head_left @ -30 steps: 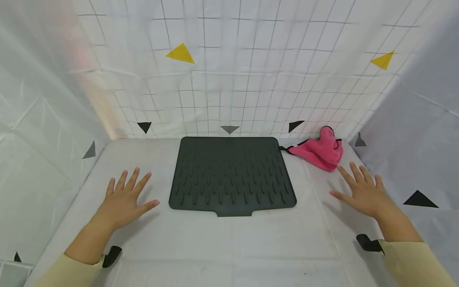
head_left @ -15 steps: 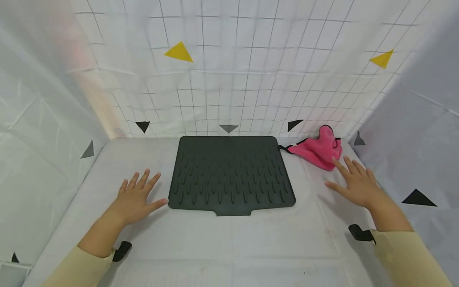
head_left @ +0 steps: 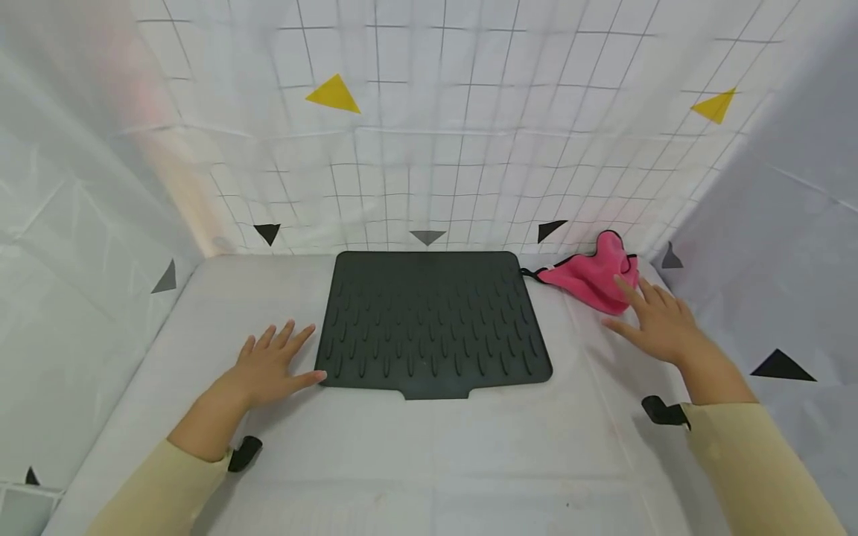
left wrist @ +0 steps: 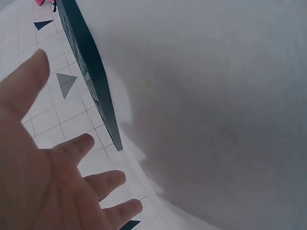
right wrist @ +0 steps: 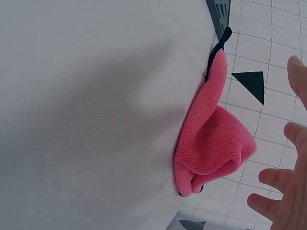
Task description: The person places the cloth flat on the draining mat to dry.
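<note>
Both hands are hovering well apart over the table (head_left: 429, 454), fingers spread. The left hand (head_left: 268, 374) is floating by the mat's (head_left: 434, 320) near left corner; the right hand (head_left: 660, 321) is hanging close to the pink cloth (head_left: 590, 279). The mat is lying flat, far centre; the cloth is slumping at its far right. Behind, yellow triangles (head_left: 335, 94) are dotting the gridded wall (head_left: 429, 179).

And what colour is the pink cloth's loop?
The loop is black, clearest in the right wrist view.

The white table (head_left: 429, 454) bears a dark ridged mat (head_left: 432, 327) and a pink cloth (head_left: 590, 278).
</note>
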Tool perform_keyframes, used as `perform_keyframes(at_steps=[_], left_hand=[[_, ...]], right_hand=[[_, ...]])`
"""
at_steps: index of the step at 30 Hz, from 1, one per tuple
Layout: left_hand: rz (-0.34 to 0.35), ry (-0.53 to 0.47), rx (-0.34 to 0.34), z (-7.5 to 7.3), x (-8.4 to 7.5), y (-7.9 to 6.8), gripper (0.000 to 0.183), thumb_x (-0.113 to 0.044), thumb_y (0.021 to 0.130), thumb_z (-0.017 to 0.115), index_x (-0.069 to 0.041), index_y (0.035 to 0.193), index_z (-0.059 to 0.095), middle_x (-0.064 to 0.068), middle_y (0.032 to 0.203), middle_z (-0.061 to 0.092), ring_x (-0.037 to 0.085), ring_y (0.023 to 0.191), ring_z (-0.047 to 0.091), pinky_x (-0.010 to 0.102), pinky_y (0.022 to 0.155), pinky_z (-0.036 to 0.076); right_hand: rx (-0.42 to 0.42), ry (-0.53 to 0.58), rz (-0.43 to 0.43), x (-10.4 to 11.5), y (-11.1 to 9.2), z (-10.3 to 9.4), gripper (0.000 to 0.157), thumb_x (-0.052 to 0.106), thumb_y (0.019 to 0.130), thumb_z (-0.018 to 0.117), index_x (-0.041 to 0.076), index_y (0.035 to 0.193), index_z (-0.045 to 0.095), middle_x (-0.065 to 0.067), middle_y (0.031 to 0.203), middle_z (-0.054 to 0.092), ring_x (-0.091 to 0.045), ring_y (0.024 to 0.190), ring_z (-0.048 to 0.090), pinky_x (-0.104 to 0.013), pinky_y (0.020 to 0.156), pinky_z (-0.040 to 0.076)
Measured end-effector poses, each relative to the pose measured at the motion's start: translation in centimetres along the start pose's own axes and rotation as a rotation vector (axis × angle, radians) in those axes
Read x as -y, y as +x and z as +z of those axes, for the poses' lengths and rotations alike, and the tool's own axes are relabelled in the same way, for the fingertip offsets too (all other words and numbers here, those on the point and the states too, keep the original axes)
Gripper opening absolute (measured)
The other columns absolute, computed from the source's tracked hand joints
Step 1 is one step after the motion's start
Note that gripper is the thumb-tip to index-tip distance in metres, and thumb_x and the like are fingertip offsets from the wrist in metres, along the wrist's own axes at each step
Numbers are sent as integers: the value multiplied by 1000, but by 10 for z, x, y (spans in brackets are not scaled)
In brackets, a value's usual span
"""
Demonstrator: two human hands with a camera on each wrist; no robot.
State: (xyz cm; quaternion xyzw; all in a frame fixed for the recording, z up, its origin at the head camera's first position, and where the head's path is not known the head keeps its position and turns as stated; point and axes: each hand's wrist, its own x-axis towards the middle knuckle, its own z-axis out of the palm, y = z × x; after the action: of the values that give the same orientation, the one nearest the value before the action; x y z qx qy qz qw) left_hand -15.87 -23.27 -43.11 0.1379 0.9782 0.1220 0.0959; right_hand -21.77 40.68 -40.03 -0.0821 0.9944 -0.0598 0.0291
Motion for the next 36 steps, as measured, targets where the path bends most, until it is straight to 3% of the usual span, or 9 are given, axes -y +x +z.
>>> perform_keyframes(at_steps=[10, 16, 23, 31, 36], left_hand=[[30, 6, 93, 0, 2, 7, 94, -67, 89, 60, -8, 156, 33, 36, 156, 24, 64, 138, 22, 74, 103, 30], [18, 23, 115, 2, 2, 10, 92, -65, 88, 62, -8, 155, 35, 37, 156, 24, 64, 138, 22, 74, 102, 31], [13, 23, 123, 1, 1, 9, 91, -63, 89, 63, -9, 156, 34, 37, 156, 23, 64, 137, 23, 75, 101, 32], [6, 9, 132, -2, -1, 8, 90, -64, 89, 63, -11, 156, 34, 37, 156, 22, 65, 138, 22, 74, 103, 30], [7, 5, 134, -2, 0, 10, 90, -64, 89, 62, -12, 156, 35, 37, 156, 22, 64, 138, 21, 74, 103, 29]], right_hand=[[28, -1, -19, 1, 22, -9, 91, 62, 97, 50, 10, 161, 11, -41, 154, 17, -63, 136, 21, -81, 101, 15], [53, 23, -40, -9, 38, -13, 89, 57, 99, 50, 6, 160, 11, -42, 152, 18, -65, 134, 22, -82, 100, 20], [107, 106, 0, -13, 51, -14, 88, 55, 101, 50, 8, 161, 6, -41, 150, 18, -64, 135, 20, -80, 100, 22], [125, 152, 10, -22, 64, -10, 85, 48, 101, 55, 6, 160, 11, -46, 148, 16, -64, 135, 20, -78, 102, 24], [110, 155, 26, -29, 67, -4, 82, 42, 100, 60, 3, 158, 17, -46, 144, 22, -63, 131, 26, -76, 100, 29]])
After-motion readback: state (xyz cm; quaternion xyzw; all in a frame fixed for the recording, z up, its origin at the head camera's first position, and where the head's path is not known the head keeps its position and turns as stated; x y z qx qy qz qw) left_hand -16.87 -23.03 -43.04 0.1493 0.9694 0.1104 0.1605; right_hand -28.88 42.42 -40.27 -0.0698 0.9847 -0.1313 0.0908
